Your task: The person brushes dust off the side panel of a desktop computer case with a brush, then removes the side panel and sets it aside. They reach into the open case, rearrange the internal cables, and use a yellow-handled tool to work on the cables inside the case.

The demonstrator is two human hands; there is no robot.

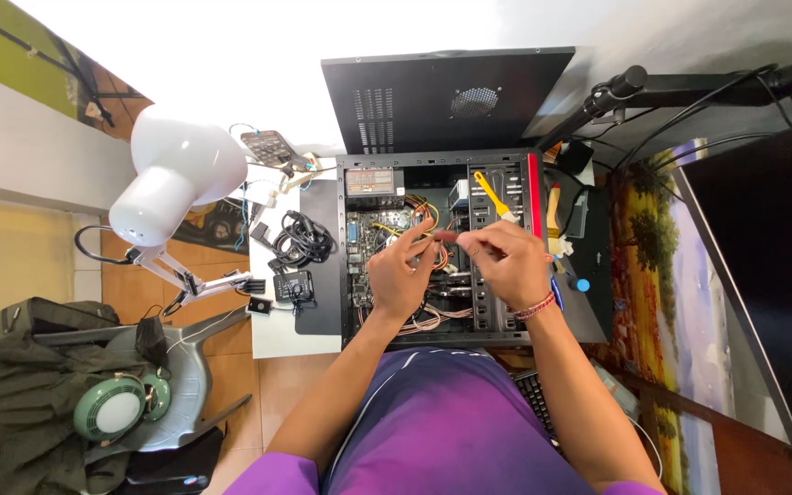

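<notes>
Both hands meet over the open black metal computer case [439,247], which lies on its side at the centre of the view with its wiring and drive bays exposed. The left hand [399,275] has its fingers curled together, fingertips pinching the near end of a small dark reddish connector [445,236]; the right hand [504,261], at three o'clock from the left, closes thumb and forefinger on the other end, so the piece sits between the two hands just above the bundle of yellow, red and orange wires [422,215]. A yellow-handled screwdriver [493,195] rests at twelve o'clock from the right hand, against the drive cage. The case's removed black side panel with vent holes [446,99] stands at twelve o'clock behind it. At nine o'clock from the case lies a coil of black cables [302,240] on the white tabletop [272,335], and farther that way a white desk lamp [171,174] leans over.
</notes>
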